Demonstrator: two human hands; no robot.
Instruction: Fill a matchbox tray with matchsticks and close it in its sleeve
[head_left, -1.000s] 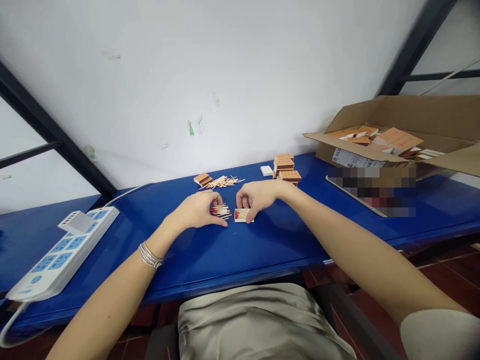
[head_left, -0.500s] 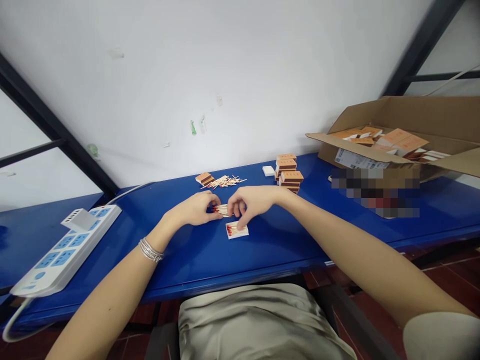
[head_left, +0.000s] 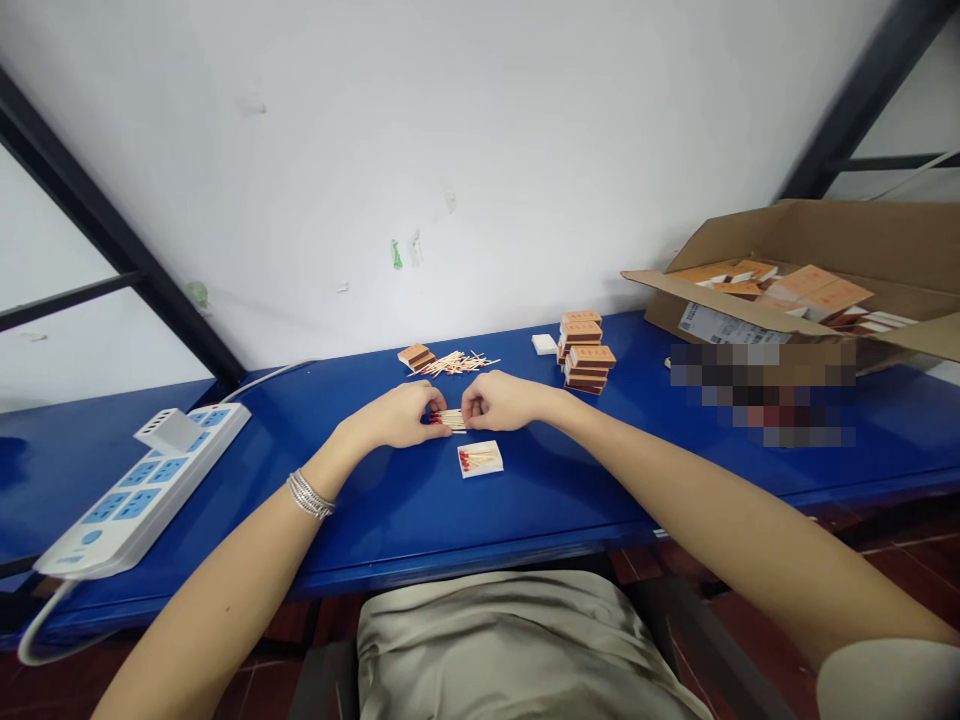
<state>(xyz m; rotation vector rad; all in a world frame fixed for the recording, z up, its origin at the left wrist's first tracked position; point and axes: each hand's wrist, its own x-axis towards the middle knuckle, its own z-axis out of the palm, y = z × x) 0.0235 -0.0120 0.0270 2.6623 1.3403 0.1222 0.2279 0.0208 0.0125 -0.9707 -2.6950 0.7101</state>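
Thumb and fingers of the left hand (head_left: 409, 415) bend round a bundle of matches (head_left: 453, 420), only partly closed because the sticks fill the gap between them. Fingertips of the right hand (head_left: 501, 398) curl at the bare ends; whether they pinch or merely press, I cannot tell. Held from opposite ends, the sticks can probably be squared up and kept from fanning out.

The bundle is around the middle of the blue tabletop (head_left: 390, 510), its red heads toward the left edge. Just beside it, nearer the front edge, lies an open white tray (head_left: 484, 473) partly filled with matches, heads also leftward; that shared direction seems meant to keep the sticks parallel. Its place near both hands likely saves reaching.

Toward the back edge, a loose pile of matches (head_left: 459, 363) lies crisscross beside some matchboxes (head_left: 415, 357), apparently set beyond the hands to leave working room. Stacked matchboxes (head_left: 589, 368) stand farther right, perhaps piled to save space, with a small white box (head_left: 544, 345) beside them nearer the back edge.
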